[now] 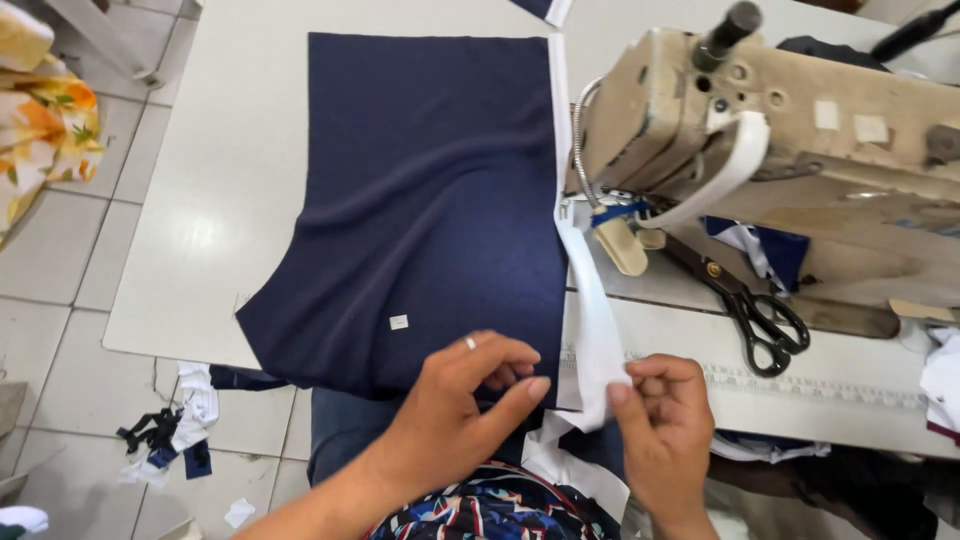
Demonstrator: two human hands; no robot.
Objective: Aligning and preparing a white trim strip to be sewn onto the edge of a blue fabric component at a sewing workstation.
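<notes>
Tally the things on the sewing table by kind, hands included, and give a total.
Navy fabric panel: 1
White strip: 1
Sewing machine: 1
Black scissors: 1
Hands: 2, the left hand on the navy panel's near edge and the right hand pinching the white strip
Total: 6

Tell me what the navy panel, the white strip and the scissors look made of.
Navy panel: soft matte knit-like cloth, rippling. White strip: thin woven-looking tape, folding limply at the right hand. Scissors: dark metal blades, glossy black handles, likely coated.
</notes>
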